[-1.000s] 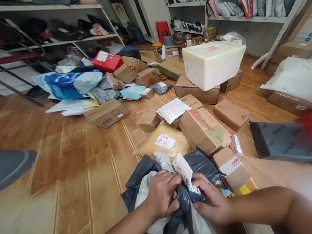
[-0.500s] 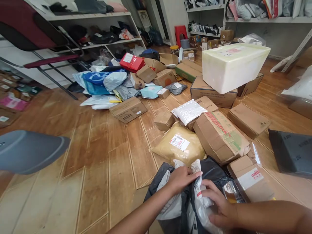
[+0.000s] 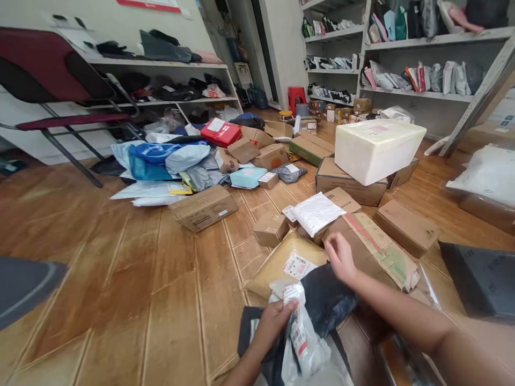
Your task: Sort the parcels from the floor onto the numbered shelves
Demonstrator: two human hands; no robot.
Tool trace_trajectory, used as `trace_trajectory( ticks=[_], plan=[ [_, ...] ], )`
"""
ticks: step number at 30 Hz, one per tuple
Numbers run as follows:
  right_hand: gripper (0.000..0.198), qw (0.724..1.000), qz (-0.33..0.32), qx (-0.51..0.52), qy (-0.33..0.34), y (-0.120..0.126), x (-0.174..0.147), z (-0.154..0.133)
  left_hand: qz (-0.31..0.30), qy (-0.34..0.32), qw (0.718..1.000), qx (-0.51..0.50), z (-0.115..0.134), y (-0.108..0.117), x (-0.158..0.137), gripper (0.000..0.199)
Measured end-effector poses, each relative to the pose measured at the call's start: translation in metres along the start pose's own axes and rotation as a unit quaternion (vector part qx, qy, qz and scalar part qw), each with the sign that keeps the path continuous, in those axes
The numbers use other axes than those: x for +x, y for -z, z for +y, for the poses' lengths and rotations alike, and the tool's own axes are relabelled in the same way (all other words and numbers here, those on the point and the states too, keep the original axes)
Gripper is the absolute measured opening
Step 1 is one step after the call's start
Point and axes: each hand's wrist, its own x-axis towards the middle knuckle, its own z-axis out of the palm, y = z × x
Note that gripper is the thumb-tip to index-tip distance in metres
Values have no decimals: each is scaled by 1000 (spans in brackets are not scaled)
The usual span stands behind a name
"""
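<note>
My left hand [image 3: 277, 317] is closed around the top of a crumpled white plastic bag [image 3: 302, 343] with a printed label, low in the view. Dark plastic packaging [image 3: 328, 300] lies behind and below the bag. Higher and to the right, my right hand [image 3: 341, 258] is over the far end of this dark plastic, its fingers curled together; what they hold, if anything, is hidden. Just beyond the hands is a yellowish padded parcel [image 3: 281, 257] with a white label. A flat white parcel [image 3: 317, 213] rests on cartons past my right fingertips.
To the right are a carton with red and green print [image 3: 382, 249], a plain flat carton [image 3: 408, 226] and a black parcel [image 3: 478, 279]. A white foam box [image 3: 376, 153] sits on a carton farther back. Mixed parcels [image 3: 169, 158] are heaped near a chair [image 3: 52, 69].
My right hand has moved up and away from the white bag. My left hand, still gripping the bag, is lower and slightly left. The view has tilted up, showing more shelving.
</note>
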Motion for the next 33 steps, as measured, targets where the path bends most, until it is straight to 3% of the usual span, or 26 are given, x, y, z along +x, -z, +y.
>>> trace_trajectory(
  ticks=[1, 3, 5, 6, 7, 9, 12, 17, 19, 22, 25, 29, 33],
  plan=[
    [24, 995, -11, -82, -52, -8, 27, 5, 13, -3, 1000, 11, -1, 5, -3, 53],
    [56, 965, -89, -224, -102, -27, 72, 17, 28, -11, 998, 56, -4, 10, -8, 49],
    [84, 928, -172, -310, -116, -46, 102, 28, 33, -18, 994, 103, -7, 12, -14, 46],
    [88, 915, -203, -329, -115, -55, 112, 33, 32, -21, 993, 112, -8, 12, -17, 45],
    [84, 909, -224, -334, -110, -62, 117, 38, 28, -23, 993, 112, -9, 12, -20, 44],
    [58, 910, -240, -324, -100, -69, 122, 47, 25, -29, 994, 104, -9, 12, -24, 42],
    [32, 923, -219, -297, -107, -66, 125, 58, 30, -31, 996, 82, -11, 14, -28, 42],
    [38, 959, -68, -243, -131, -28, 128, 59, 55, -25, 998, 16, -15, 17, -27, 41],
    [42, 971, -4, -198, -133, -6, 117, 51, 84, -29, 996, -9, -11, 16, -30, 40],
    [27, 994, 63, 12, -91, 28, 80, 22, 166, -76, 982, -45, 5, 7, -46, 37],
    [29, 970, 60, 177, -153, 57, 28, -24, 240, -152, 959, -22, 32, -6, -74, 36],
    [33, 927, 44, 102, -359, 100, -46, -74, 271, -191, 943, 10, 61, -14, -126, 42],
    [24, 839, 48, -120, -528, 177, -117, -113, 259, -120, 959, -1, 72, 3, -198, 41]
  ],
)
